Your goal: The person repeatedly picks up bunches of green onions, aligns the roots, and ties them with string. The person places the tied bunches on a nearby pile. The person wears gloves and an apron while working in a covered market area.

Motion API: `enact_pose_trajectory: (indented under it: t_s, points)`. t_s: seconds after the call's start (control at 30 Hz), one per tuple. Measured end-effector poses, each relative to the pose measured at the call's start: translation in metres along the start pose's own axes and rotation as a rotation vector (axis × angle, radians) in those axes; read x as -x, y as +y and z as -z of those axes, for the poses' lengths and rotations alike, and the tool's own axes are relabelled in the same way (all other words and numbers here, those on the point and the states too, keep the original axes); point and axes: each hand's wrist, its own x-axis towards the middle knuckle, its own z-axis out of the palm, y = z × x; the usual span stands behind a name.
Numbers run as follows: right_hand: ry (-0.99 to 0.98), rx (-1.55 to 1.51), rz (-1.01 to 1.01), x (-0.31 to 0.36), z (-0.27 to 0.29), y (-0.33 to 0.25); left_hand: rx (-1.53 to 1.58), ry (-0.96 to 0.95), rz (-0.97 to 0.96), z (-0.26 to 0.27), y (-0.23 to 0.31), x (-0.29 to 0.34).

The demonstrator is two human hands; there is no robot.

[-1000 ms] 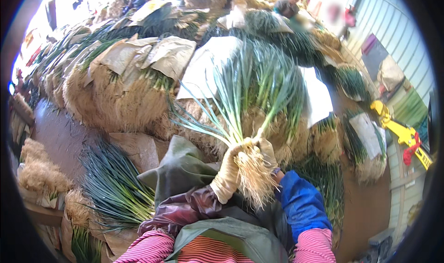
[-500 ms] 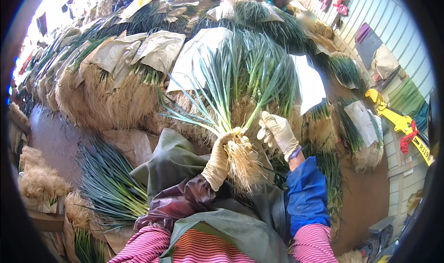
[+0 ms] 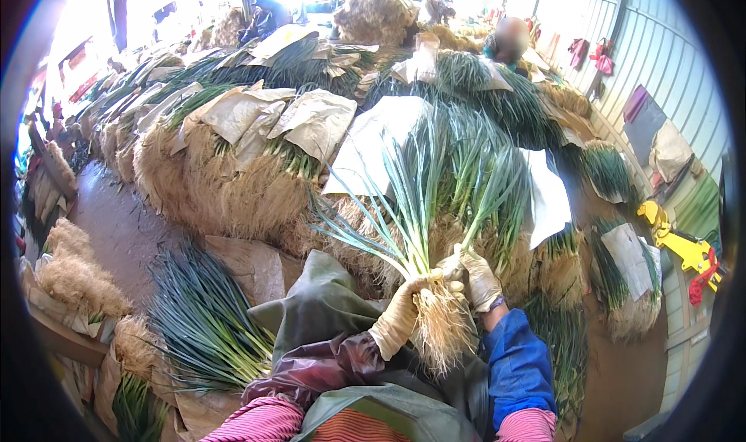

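Note:
My left hand (image 3: 395,318), in a cream glove, is closed round the base of a bunch of green garlic (image 3: 418,244). The long green leaves fan upward and the pale stalks meet at the glove. Its tangle of tan roots (image 3: 441,329) hangs below my grip, over my lap. My right hand (image 3: 480,280), also gloved, is closed at the right side of the same bunch, with its fingers against the bases of the stalks. Behind the bunch stands a pile of more green garlic (image 3: 482,162), partly hidden by the held leaves.
Rows of bundles with tan roots (image 3: 225,182), topped with paper sheets (image 3: 317,120), stretch away ahead. Loose green garlic (image 3: 202,310) lies at my left. Several bundles (image 3: 633,318) stand along the right, near a yellow metal arm (image 3: 684,248). Another person (image 3: 509,42) is at the far right.
My right hand has come down and left from beside the bunch and closed at its stalk bases. The bunch stays in my left hand. The whole view has shifted.

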Motion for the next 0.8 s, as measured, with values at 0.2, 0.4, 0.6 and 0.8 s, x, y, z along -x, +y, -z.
enact_pose_trajectory:
  t_s: [0.2,0.4,0.6,0.8]
  points:
    - [0.181,0.433,0.085,0.003,-0.003,-0.007,-0.087,0.056,0.021,0.037,-0.015,-0.014]
    - [0.193,0.581,0.059,-0.003,-0.001,0.008,-0.113,0.102,0.128,0.018,-0.020,-0.009]
    - [0.278,1.123,0.242,-0.003,-0.013,0.012,-0.079,0.165,0.137,0.024,-0.020,-0.007]
    - [0.067,1.365,0.480,0.022,-0.011,0.007,0.002,0.169,0.036,0.044,-0.012,-0.015]
